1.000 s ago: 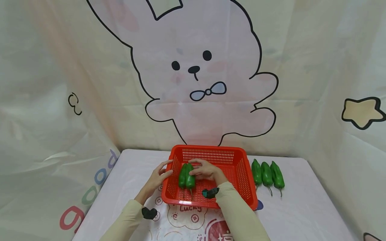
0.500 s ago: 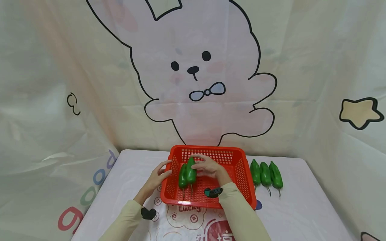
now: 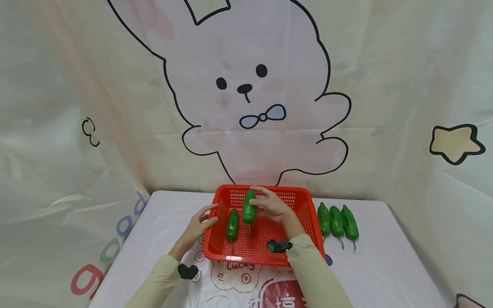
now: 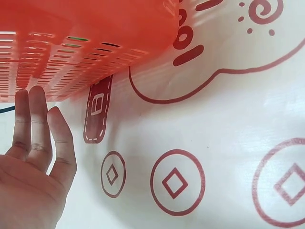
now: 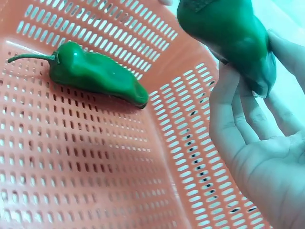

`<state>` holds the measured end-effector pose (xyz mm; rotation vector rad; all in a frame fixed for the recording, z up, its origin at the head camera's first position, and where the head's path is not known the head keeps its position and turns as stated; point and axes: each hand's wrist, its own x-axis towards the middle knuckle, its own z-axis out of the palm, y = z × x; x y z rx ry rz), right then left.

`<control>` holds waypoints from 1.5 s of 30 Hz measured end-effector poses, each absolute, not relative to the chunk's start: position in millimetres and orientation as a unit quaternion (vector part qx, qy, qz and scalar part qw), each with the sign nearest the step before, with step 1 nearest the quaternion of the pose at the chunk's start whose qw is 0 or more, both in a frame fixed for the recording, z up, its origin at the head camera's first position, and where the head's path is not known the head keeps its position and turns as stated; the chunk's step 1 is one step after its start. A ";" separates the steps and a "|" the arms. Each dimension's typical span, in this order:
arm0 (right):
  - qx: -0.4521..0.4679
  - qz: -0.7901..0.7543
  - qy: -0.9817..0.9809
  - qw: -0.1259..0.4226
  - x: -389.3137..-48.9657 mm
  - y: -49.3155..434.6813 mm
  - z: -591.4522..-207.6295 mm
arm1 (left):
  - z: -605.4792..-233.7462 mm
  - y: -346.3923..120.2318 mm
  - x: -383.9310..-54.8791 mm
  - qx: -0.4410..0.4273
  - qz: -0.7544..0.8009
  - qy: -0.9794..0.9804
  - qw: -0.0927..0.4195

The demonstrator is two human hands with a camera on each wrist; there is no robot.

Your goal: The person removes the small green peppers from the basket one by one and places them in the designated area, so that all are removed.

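Note:
A green pepper [image 3: 249,207] is held up over the red plastic basket [image 3: 265,262] by my right hand [image 3: 274,206], its stem hanging down toward me. In the right wrist view, the thumb and fingers grip that pepper near its tip. A second green pepper [image 3: 232,224] lies on the basket's bottom, left of the raised one. On the basket's left rim rests my left hand [image 3: 196,225], thumb and index fingertips over the edge. The left wrist view shows its other fingers [image 4: 38,119] extended against the outer wall; its thumb is hidden there.
Three more green peppers [image 3: 337,221] lie side by side on the white table cover [image 3: 373,261], just right of the basket. Behind the table hangs a cloth [image 3: 254,154] printed with a cartoon animal. Printed red patterns mark the cover in front of the basket.
My right hand has lifted one pepper from beside the other and carried it up and slightly right. The left hand has stayed at the basket's rim.

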<state>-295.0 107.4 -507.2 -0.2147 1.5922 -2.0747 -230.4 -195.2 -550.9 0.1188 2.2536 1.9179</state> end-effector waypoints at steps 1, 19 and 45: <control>-0.078 -0.765 0.586 0.255 -294.5 108.8 -505.1 | -550.3 -195.1 -230.3 0.040 0.644 0.759 0.087; -0.118 -0.779 0.573 0.227 -283.6 129.5 -468.8 | -552.1 -195.3 -230.3 0.029 0.647 0.757 0.090; -0.103 -0.769 0.609 0.163 -272.9 169.6 -444.0 | -551.5 -194.8 -230.8 0.022 0.647 0.756 0.096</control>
